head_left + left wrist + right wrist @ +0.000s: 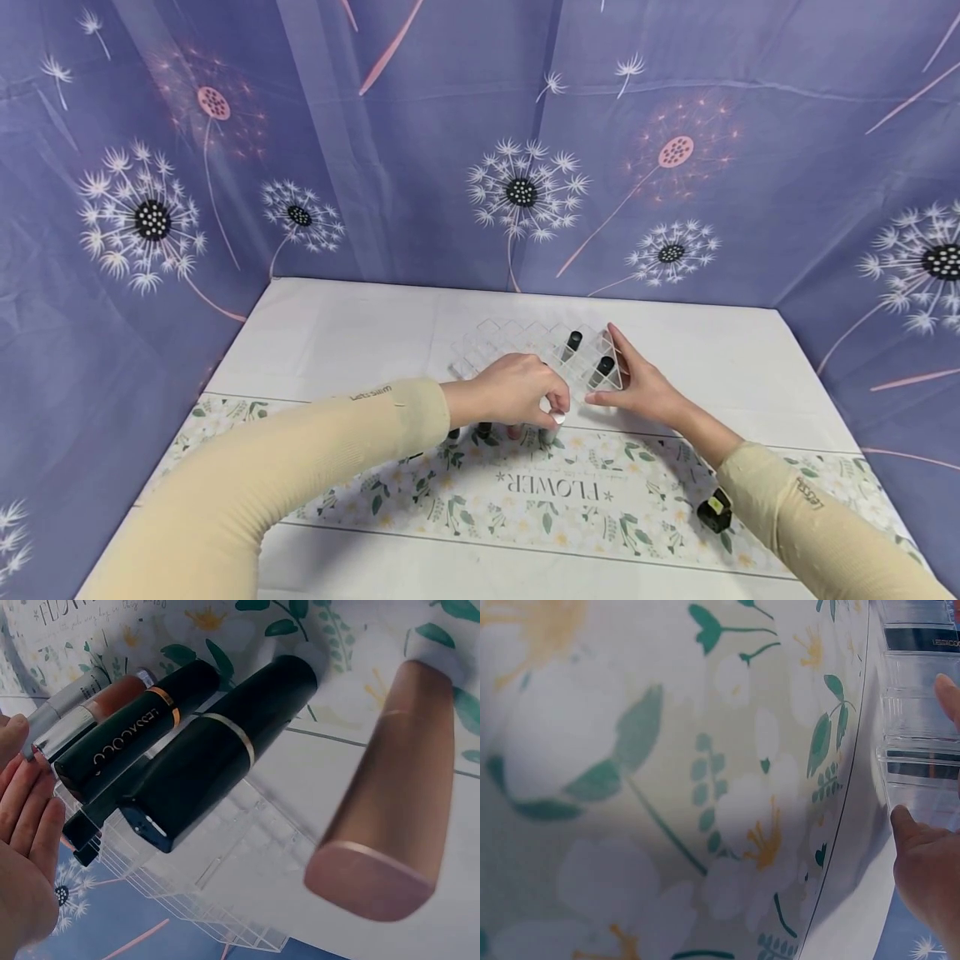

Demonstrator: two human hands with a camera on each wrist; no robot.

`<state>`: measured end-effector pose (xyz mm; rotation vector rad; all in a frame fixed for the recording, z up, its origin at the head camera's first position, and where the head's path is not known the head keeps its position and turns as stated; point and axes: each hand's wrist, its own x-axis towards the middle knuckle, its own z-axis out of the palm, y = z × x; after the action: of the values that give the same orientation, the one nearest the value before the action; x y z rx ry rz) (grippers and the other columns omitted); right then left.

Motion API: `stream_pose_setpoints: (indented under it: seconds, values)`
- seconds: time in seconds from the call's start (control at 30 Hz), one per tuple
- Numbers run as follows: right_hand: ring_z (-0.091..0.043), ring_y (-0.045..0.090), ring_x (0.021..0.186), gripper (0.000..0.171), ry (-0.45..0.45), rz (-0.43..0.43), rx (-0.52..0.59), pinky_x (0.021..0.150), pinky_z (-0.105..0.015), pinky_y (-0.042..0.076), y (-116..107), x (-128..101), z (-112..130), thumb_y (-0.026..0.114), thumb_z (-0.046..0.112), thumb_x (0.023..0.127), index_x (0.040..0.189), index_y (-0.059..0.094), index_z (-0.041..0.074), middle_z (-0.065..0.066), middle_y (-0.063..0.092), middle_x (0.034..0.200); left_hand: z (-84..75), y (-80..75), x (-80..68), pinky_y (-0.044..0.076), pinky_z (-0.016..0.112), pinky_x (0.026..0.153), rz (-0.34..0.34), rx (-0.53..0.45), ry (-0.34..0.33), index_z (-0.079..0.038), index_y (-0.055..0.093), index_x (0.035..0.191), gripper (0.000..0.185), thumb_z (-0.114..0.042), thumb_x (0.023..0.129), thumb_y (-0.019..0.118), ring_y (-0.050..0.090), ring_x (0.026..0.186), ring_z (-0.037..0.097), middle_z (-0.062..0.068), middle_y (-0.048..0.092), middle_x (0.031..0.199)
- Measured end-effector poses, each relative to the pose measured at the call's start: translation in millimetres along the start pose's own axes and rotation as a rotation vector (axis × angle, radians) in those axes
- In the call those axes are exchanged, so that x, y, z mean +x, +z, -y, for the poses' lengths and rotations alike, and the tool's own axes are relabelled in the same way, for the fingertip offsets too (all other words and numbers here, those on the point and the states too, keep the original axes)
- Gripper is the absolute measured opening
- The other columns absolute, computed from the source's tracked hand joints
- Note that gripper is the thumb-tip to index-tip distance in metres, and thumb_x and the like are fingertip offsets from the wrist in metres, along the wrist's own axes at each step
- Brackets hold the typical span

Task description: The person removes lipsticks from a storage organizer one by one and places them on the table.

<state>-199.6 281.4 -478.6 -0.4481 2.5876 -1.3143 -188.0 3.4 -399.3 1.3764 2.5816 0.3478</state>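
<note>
My left hand (517, 390) pinches the top of a silver lipstick tube (550, 433) between thumb and fingers. In the left wrist view that silver tube (66, 701) stands at the end of a row of lipsticks. Beside it are a tube with an orange-brown body (116, 697), a black tube with a gold band (135, 727), a bigger black tube (217, 754) and a rose-gold one (390, 795). My right hand (643, 387) holds the right end of a clear lattice-topped organizer (517, 337), thumb and fingers spread along its side. Two black lipsticks (573, 340) stand in the organizer's right part.
A black object with a yellow-green patch (715, 510) lies beside the right sleeve. A floral runner (570, 517) crosses the white table (360, 333). Purple dandelion-print curtains (420, 167) enclose the back and sides.
</note>
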Motion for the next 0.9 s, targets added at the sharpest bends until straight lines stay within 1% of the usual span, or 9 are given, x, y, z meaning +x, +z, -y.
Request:
stream_pose_setpoints:
  seconds: [0.17,0.4,0.6,0.8,0.9]
  values:
    - [-0.051,0.027,0.156,0.128,-0.009,0.000,0.005,0.121,-0.061,0.034,1.2,0.6,0.4,0.092,0.019,0.087,0.173,-0.004,0.009,-0.026,0.010,0.176,-0.5,0.5,0.6,0.055,0.023,0.092,0.003,0.022,-0.010,-0.030,0.082,0.105,0.020,-0.039,0.089,0.089,0.071,0.104,0.001,-0.022,0.079,0.106]
    - [-0.050,0.026,0.157,0.130,0.006,0.007,0.013,0.122,-0.060,0.034,0.9,-0.2,0.7,0.091,0.020,0.088,0.173,-0.006,0.015,-0.025,0.010,0.177,-1.2,0.9,-0.6,0.055,0.023,0.091,0.006,0.030,-0.009,-0.030,0.082,0.107,0.021,-0.040,0.089,0.089,0.072,0.104,0.002,-0.023,0.078,0.108]
    - [-0.051,0.029,0.156,0.130,0.003,0.005,0.015,0.121,-0.059,0.035,0.3,-0.2,2.6,0.092,0.016,0.087,0.173,-0.006,0.011,-0.028,0.012,0.176,0.5,0.0,-2.1,0.055,0.025,0.092,0.014,0.047,-0.018,-0.031,0.082,0.112,0.027,-0.044,0.088,0.089,0.071,0.107,0.004,-0.023,0.078,0.112]
    - [-0.050,0.031,0.155,0.130,-0.005,-0.006,0.000,0.120,-0.058,0.036,0.8,0.6,0.7,0.092,0.017,0.086,0.173,-0.004,0.009,-0.028,0.014,0.175,3.9,-3.3,-3.9,0.055,0.025,0.094,0.006,0.012,-0.010,-0.029,0.083,0.116,0.033,-0.044,0.088,0.089,0.072,0.107,0.004,-0.020,0.079,0.114]
    - [-0.050,0.030,0.156,0.129,-0.007,-0.006,-0.002,0.120,-0.058,0.035,1.5,1.6,-0.6,0.092,0.018,0.086,0.172,-0.003,0.008,-0.027,0.014,0.175,5.5,-8.9,-6.9,0.055,0.026,0.096,-0.006,-0.024,-0.009,-0.026,0.083,0.118,0.036,-0.044,0.088,0.090,0.073,0.108,0.006,-0.017,0.079,0.114]
